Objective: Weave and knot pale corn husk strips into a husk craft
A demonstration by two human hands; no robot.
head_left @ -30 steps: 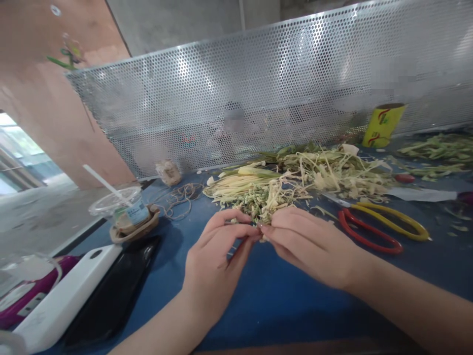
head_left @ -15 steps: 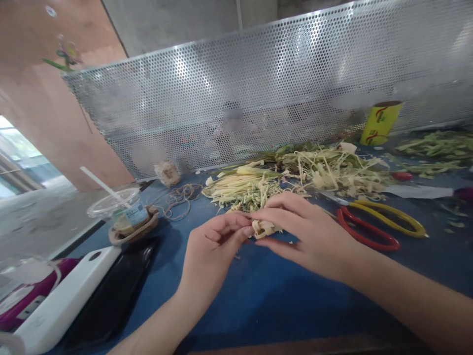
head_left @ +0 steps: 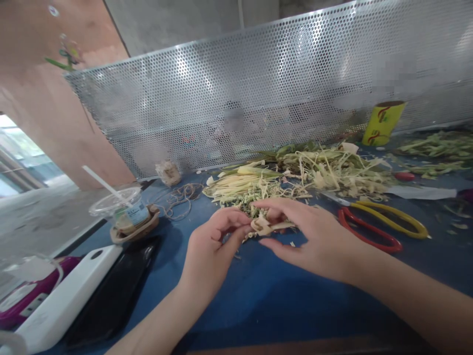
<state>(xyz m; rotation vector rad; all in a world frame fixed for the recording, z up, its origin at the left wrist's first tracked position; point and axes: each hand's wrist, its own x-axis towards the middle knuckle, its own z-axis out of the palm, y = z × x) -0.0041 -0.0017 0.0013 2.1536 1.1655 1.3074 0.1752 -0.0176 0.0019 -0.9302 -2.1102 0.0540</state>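
A pale, curled strip of dried plant, possibly husk (head_left: 260, 226), is pinched between the thumb and fingers of my left hand (head_left: 218, 239). The strip forms a small loop, and its tail runs right, toward my other palm. Around that tail my right hand (head_left: 310, 234) is spread, thumb well apart from the fingers. Some of its fingers are partly hidden. Directly behind both hands lies a heap of pale yellow-green strips (head_left: 240, 185) mixed with small crumbled bits. Scissors with red and yellow handles (head_left: 369, 227) rest to the right of my right hand.
Left on the blue table (head_left: 236, 310) are a lidded cup with a straw (head_left: 129, 214), tangled twine (head_left: 181, 199), a white power bank-like slab (head_left: 74, 301) and a black flat object (head_left: 114, 296). A perforated metal screen (head_left: 240, 98) stands behind, near a yellow tube (head_left: 384, 123).
My right thumb and fingers have parted from the curled strip and spread wider. The strip's tail now shows stretching right. My left hand keeps its pinch.
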